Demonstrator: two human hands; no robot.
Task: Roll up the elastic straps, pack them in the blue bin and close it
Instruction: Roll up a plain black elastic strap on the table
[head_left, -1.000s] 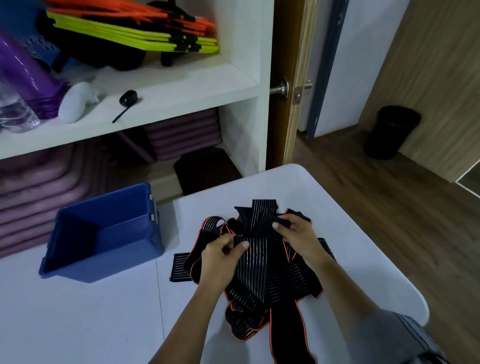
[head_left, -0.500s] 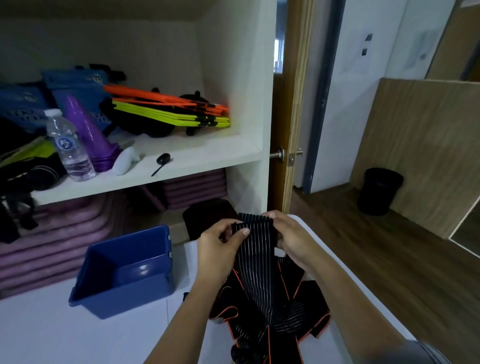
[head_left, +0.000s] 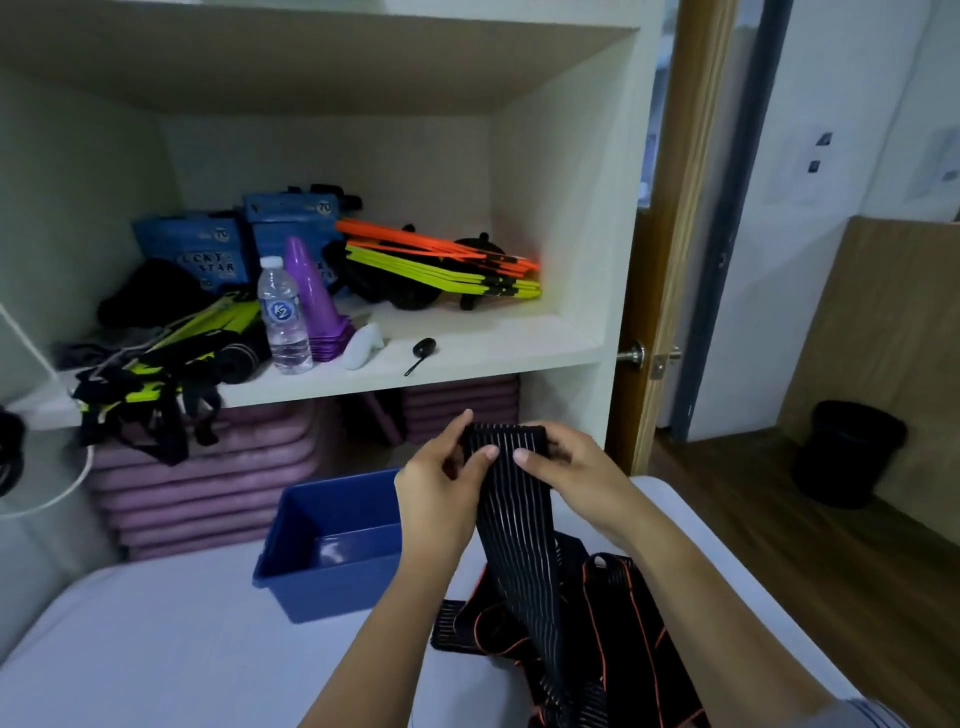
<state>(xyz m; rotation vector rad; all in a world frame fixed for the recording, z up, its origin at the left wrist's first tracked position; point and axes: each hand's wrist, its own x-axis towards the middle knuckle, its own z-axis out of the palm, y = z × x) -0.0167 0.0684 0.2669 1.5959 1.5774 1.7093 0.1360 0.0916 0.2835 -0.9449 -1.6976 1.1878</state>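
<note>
Between the two hands, lifted clear of the table (head_left: 182, 649), the top end of one black elastic strap (head_left: 514, 519) is pinched across its width. The left hand (head_left: 441, 493) grips its left edge and the right hand (head_left: 576, 478) its right edge, with fingers curled behind the fabric and thumbs pressed on the near face. From that grip the strap's long axis runs downward and toward the person, and its lower part trails into the heap of orange-edged straps (head_left: 618, 623) on the table. Rolling would most likely start at this held end and turn down along that length, so neither hand is better placed than the other. The blue bin (head_left: 332, 592) stands open just left of the heap, nearer the left hand. It looks empty, and no lid is in view.
</note>
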